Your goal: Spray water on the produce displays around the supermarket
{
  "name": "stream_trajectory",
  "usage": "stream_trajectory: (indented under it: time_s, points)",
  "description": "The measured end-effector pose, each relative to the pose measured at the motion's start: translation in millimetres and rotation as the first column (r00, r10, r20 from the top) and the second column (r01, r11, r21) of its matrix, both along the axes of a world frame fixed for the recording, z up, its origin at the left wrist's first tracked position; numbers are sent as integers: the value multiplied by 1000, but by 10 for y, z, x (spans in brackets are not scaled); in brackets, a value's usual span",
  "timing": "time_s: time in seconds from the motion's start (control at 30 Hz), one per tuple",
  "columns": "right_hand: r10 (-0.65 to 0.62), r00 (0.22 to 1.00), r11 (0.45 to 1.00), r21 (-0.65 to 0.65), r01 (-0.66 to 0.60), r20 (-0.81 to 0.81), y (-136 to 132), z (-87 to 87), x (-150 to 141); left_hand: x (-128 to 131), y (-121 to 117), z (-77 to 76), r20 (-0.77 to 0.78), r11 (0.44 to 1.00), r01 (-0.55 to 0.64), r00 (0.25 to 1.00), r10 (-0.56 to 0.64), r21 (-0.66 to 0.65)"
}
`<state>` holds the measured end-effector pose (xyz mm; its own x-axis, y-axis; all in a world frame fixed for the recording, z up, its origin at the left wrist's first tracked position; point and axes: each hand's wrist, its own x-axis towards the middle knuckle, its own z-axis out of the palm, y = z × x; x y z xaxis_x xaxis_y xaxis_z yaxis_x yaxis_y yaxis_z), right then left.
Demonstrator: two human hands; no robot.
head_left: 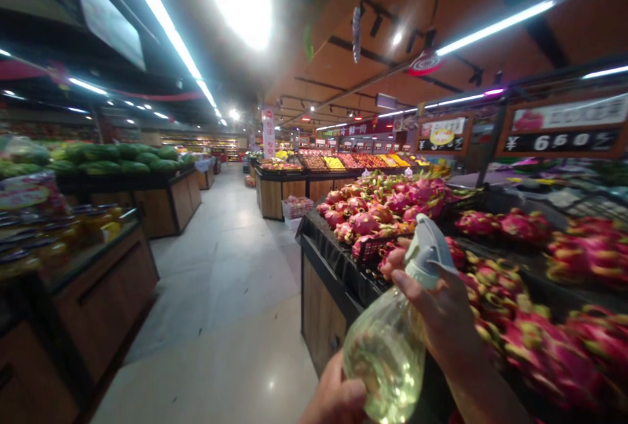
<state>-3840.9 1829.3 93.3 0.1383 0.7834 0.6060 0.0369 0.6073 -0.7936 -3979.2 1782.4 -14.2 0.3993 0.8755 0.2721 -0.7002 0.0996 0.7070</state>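
Observation:
A clear, pale yellow-green spray bottle [385, 352] with a grey-blue spray head tilts in front of me at the lower right. My right hand [444, 306] is closed around its neck, just under the head. Lower down, my left hand [338, 392] grips the side of the bottle's body; part of this hand is cut off by the frame's bottom edge. Behind and to the right of the bottle lie heaps of pink dragon fruit [544, 345], and a further pile of dragon fruit [367, 221] sits on the black-lined stand beyond my right hand.
The stand's wooden side [321, 303] borders a grey tiled aisle [230, 260]. Across it, jars [52, 247] stand on a wooden counter, with watermelons [118, 159] further back. Price signs [564, 126] rise over the dragon fruit. Another fruit stand [279, 192] is ahead, near a crate [297, 207].

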Motion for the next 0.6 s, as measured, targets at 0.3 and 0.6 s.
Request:
stream_trajectory:
  time_s: [0.3, 0.6]
  points:
    - [29, 999, 999, 31, -30, 17, 794, 17, -453, -524, 828, -330, -133, 975, -153, 982, 132, -163]
    - [-20, 998, 998, 51, 23, -67, 1610, 145, -675, -747, 1762, -149, 1, 995, -82, 997, 82, -61]
